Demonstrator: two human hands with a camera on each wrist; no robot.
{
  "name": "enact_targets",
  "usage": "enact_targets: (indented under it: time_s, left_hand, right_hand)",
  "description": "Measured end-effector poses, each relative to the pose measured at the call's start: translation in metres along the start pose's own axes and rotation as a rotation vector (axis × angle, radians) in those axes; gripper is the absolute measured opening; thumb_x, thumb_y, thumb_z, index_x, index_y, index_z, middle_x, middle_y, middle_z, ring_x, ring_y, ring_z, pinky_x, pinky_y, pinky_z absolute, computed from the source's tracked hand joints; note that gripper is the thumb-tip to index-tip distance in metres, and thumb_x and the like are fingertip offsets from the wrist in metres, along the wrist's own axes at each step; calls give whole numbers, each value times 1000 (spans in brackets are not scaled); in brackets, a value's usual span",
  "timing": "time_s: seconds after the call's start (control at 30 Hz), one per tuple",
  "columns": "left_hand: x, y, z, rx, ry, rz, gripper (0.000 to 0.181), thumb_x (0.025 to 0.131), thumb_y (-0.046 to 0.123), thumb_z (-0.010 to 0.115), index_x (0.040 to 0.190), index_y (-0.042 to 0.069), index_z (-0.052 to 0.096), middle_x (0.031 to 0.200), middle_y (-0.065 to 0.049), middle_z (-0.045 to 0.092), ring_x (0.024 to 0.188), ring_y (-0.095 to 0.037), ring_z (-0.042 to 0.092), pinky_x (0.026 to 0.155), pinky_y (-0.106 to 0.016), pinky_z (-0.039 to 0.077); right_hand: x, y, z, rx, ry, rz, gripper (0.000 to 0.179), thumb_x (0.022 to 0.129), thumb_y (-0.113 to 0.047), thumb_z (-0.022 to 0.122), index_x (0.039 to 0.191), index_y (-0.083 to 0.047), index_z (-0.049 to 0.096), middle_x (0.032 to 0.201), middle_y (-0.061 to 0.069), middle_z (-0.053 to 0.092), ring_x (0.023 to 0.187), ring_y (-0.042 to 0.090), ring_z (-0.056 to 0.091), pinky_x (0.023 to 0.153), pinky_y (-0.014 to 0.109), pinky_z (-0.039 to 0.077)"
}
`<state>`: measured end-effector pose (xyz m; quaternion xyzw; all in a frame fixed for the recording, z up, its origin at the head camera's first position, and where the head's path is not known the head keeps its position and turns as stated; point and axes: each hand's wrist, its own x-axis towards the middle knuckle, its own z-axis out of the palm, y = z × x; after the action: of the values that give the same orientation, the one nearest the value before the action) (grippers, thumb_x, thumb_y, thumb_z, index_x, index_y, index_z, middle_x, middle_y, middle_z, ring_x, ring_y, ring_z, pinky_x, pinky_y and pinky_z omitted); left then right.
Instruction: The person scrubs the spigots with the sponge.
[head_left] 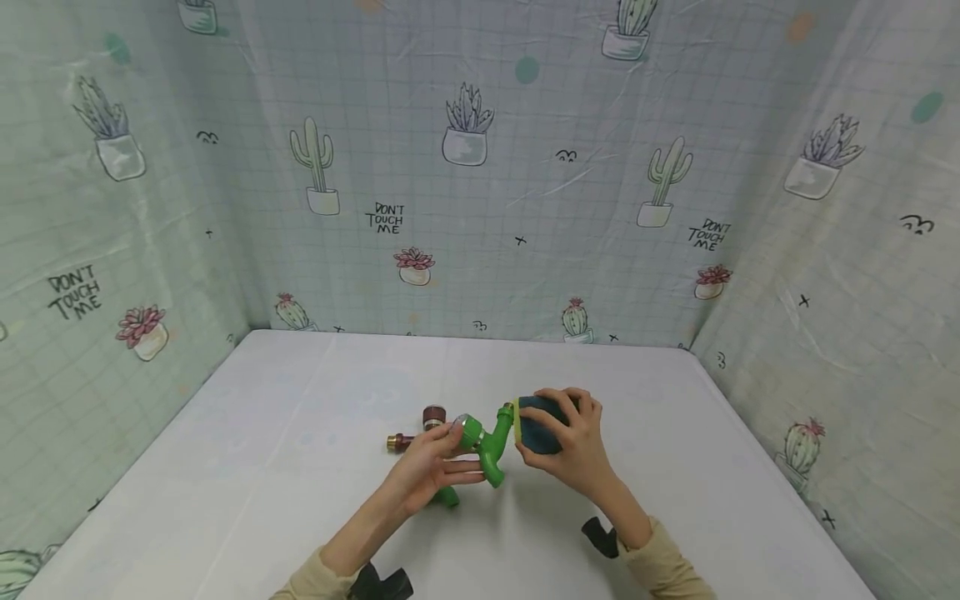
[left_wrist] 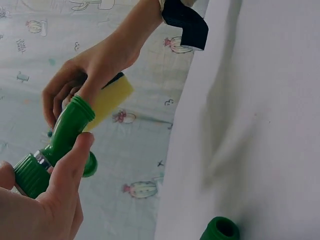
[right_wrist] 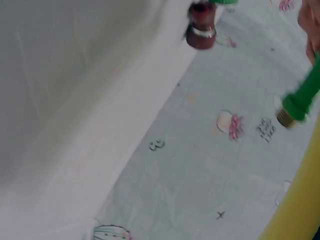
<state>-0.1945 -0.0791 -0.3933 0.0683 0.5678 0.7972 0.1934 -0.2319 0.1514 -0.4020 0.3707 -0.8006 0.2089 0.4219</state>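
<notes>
Two hands, lower centre of head view. Left hand (head_left: 435,468) grips green tap (head_left: 491,448) by its knob; right hand (head_left: 577,442) grasps sponge (head_left: 538,432), yellow face just beside tap's threaded end. Brown-and-green tap (head_left: 433,416), left of centre, partly hidden by left hand.

Lower right: yellow sponge (right_wrist: 300,200). Above it, the left hand (right_wrist: 310,27) holds a green tap (right_wrist: 304,96), brass thread (right_wrist: 286,118) exposed. Left: white table (right_wrist: 120,115).
</notes>
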Motion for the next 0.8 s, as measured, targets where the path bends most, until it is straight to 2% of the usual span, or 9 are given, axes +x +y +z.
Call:
enact_targets:
  time_s: [0.1, 0.2, 0.33, 0.47, 0.63, 0.7, 0.8]
  left_hand:
    - [1, 1, -3, 41, 9, -23, 64, 89, 40, 49, 131, -5, 33, 110, -17, 55, 98, -37, 60, 82, -47, 50]
    - [2, 3, -5, 89, -10, -27, 65, 89, 43, 48, 130, -5, 35, 107, -15, 57, 95, -35, 62, 81, -46, 51]
    - [4, 7, -6, 112, -63, -26, 58, 91, 42, 45, 127, -3, 40, 94, -6, 61, 85, -25, 67, 79, -43, 52]
    - [2, 11, -7, 92, -98, -47, 48, 93, 38, 44, 121, -2, 43, 87, -4, 59, 76, -19, 67, 76, -42, 54]
    - [2, 12, -9, 78, -82, -62, 47, 92, 39, 45, 117, -1, 43, 89, -7, 57, 80, -24, 67, 76, -45, 53]
    - [3, 12, -10, 87, -64, -63, 48, 91, 40, 46, 116, -1, 44, 89, -8, 58, 82, -25, 66, 76, -46, 53]
    - [3, 13, -9, 105, -35, -65, 52, 89, 41, 48, 118, -2, 44, 90, -9, 58, 82, -27, 66, 76, -45, 53]
  right_hand:
    - [4, -3, -3, 83, 9, -60, 39, 80, -54, 51, 102, -24, 62, 112, 8, 53, 100, 29, 37, 78, 50, 29]
    - [8, -13, -2, 145, -27, -160, 38, 78, -52, 56, 104, -25, 62, 114, 6, 54, 102, 28, 39, 80, 49, 30]
    - [10, -18, 2, 121, -37, -238, 35, 76, -49, 59, 103, -27, 63, 113, 5, 56, 99, 28, 43, 80, 46, 31]
    - [7, -6, 4, 52, -10, -237, 33, 78, -50, 56, 100, -26, 64, 110, 6, 57, 96, 30, 44, 76, 47, 30]
    - [5, 12, 1, -24, 0, -207, 35, 79, -51, 53, 100, -25, 65, 108, 8, 57, 94, 31, 43, 73, 48, 29]
    - [5, 13, -1, -15, 6, -184, 36, 79, -51, 53, 100, -24, 65, 109, 8, 57, 95, 32, 42, 73, 49, 29]
    - [7, 6, -4, 59, 11, -158, 37, 78, -51, 55, 101, -24, 65, 111, 8, 56, 98, 31, 40, 75, 50, 30]
